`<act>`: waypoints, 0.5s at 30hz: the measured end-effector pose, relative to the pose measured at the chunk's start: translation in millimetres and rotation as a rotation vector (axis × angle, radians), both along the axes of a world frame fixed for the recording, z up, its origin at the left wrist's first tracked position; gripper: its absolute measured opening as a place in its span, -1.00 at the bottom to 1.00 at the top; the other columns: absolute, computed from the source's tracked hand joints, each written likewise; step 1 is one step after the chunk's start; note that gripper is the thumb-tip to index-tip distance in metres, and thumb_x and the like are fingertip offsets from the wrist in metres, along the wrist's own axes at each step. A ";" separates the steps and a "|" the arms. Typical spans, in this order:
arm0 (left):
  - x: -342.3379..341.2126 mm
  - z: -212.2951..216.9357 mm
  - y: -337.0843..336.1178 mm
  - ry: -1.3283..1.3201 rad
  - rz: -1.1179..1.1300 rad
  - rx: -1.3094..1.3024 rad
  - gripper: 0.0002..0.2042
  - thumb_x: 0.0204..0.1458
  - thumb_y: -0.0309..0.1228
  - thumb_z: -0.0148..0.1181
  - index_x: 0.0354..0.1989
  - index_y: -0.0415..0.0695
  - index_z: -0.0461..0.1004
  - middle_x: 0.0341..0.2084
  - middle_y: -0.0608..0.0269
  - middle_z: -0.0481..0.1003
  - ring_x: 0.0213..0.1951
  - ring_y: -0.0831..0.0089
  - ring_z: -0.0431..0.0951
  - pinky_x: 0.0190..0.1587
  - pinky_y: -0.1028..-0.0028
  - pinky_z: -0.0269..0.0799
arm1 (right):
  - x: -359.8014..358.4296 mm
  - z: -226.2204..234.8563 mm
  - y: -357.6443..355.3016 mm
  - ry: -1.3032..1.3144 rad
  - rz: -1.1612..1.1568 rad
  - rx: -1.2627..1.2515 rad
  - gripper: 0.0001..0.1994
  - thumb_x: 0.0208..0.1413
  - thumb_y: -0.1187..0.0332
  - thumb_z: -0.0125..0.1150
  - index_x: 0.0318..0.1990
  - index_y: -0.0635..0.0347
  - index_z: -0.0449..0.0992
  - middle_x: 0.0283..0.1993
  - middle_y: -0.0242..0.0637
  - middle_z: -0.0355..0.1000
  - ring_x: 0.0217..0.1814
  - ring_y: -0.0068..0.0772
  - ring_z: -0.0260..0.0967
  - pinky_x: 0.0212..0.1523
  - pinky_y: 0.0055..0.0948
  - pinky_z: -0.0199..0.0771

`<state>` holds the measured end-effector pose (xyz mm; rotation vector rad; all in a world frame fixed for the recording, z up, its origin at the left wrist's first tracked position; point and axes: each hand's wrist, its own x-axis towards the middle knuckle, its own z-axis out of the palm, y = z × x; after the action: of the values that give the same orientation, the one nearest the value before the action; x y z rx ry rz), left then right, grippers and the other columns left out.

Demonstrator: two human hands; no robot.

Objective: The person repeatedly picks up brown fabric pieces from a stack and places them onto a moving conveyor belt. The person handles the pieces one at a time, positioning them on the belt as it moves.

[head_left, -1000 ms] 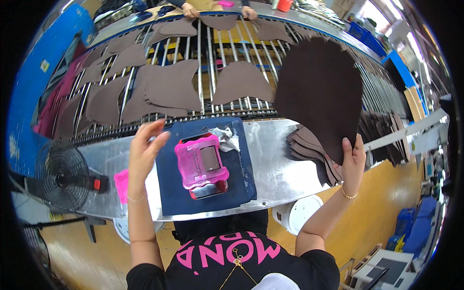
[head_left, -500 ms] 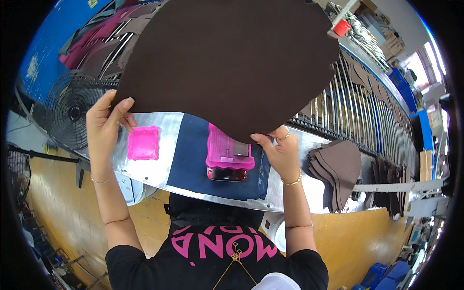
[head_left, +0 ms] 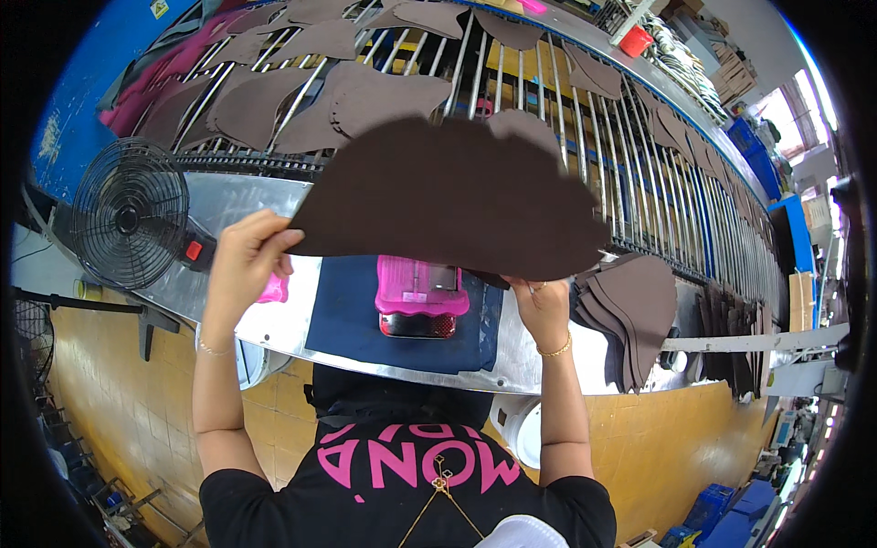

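Both hands are up, and between them hangs a big dark brown cut piece [head_left: 457, 196], wavy along its top edge, held flat out above the surface [head_left: 228, 205]. The left hand [head_left: 242, 265] pinches its left tip, fingers [head_left: 274, 239] closed over the edge. The right hand [head_left: 541, 306] grips the lower right edge from beneath, fingers curled shut on it.

Right under the piece, a pink block-shaped tool [head_left: 420, 294] sits on a dark blue mat [head_left: 352, 315], its upper part hidden by the brown sheet. A small pink object [head_left: 274, 289] peeks out just beside the left hand, mostly covered by it. To the right of the right hand lies a fanned stack of brown pieces [head_left: 630, 306], near but apart.

The surface is shiny metal, curving along the person's front. Beyond it runs a rack of metal rods [head_left: 539, 96] carrying more brown cut pieces [head_left: 365, 96] laid in a row, and the held sheet blocks the view of the rack's near middle. A black wire-cage fan [head_left: 128, 219] stands at the left end of the surface. Blue panelling [head_left: 87, 78] lies behind the fan, the floor [head_left: 119, 402] is yellow-orange, and a red container [head_left: 637, 41] sits far off at the top right.
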<state>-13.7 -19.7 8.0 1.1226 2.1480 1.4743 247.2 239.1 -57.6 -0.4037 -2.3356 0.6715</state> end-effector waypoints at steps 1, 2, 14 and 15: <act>4.2 -0.7 8.6 0.004 -0.044 -0.031 -0.96 0.00 -0.68 0.12 -0.42 -0.43 0.45 -0.59 0.25 0.37 -0.63 0.56 0.49 -0.59 0.60 0.35 | 11.4 -8.0 2.7 -0.034 -0.040 -0.026 -0.87 -0.11 0.55 0.33 -0.34 0.26 0.60 -0.41 -0.22 0.55 -0.39 -0.30 0.51 -0.35 -0.44 0.43; 8.3 -3.4 17.6 0.016 -0.071 -0.042 -0.97 0.00 -0.68 0.12 -0.43 -0.42 0.44 -0.59 0.26 0.35 -0.65 0.58 0.46 -0.60 0.61 0.33 | 22.3 -14.1 4.3 -0.066 -0.077 -0.061 -0.89 -0.09 0.57 0.30 -0.34 0.26 0.59 -0.40 -0.21 0.55 -0.39 -0.30 0.51 -0.34 -0.46 0.43; 62.9 -7.2 119.3 0.625 -0.519 -0.030 -0.88 -0.14 -0.41 0.32 -0.45 -0.16 0.56 -0.43 0.29 0.40 -0.31 0.27 0.46 -0.37 0.35 0.40 | 168.9 6.7 23.5 0.132 -0.476 -0.410 -0.87 0.14 0.45 0.19 -0.26 0.38 0.53 -0.41 -0.41 0.43 -0.36 -0.69 0.25 -0.31 -0.63 0.27; 69.1 -3.8 128.0 0.663 -0.565 -0.047 -0.87 -0.14 -0.39 0.33 -0.45 -0.16 0.56 -0.40 0.30 0.41 -0.28 0.28 0.45 -0.37 0.34 0.40 | 180.6 9.7 26.2 0.205 -0.463 -0.472 -0.86 0.17 0.45 0.16 -0.23 0.37 0.52 -0.41 -0.47 0.40 -0.36 -0.72 0.22 -0.31 -0.65 0.25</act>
<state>55.5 108.3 4.2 2.1993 1.9279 0.8592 427.8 265.3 -47.8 -0.9985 -1.7832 0.9716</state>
